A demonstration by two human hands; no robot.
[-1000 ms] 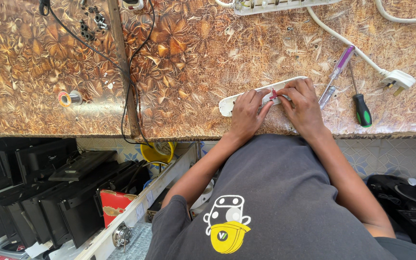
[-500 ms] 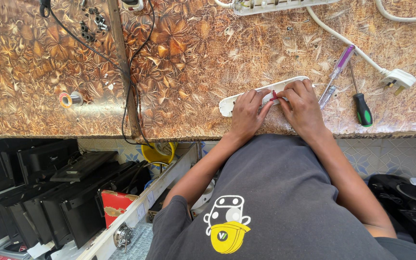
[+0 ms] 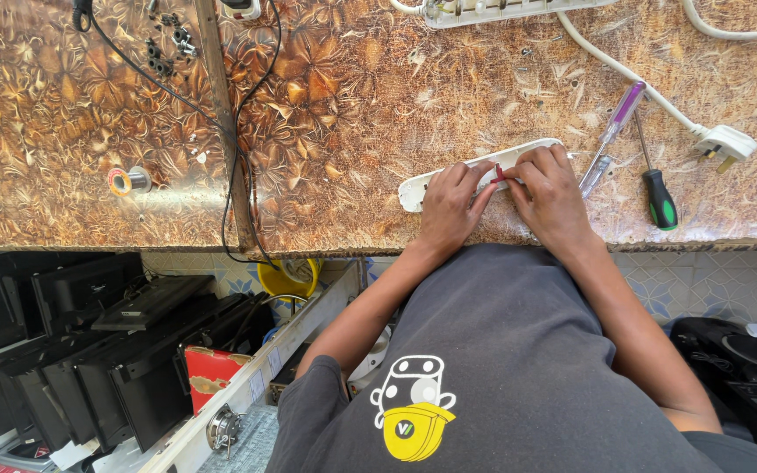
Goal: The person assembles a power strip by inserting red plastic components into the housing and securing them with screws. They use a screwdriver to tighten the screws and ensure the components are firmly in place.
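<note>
Both hands on white power strip point(image 3: 449, 180), near bench edge: left hand point(image 3: 450, 200) presses it w/ fingers curled, right hand point(image 3: 552, 194) pinches small red part point(image 3: 499, 173).

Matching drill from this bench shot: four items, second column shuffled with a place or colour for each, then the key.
Items
1. power strip
2. solder spool
3. plug
4. black-handled screwdriver

Descriptions
A. white, on a cable at the bench's far right
B. lying just right of the purple-handled screwdriver
C. under the left hand and right hand
D. alone on the left part of the bench

Pairs: 1-C, 2-D, 3-A, 4-B
</note>
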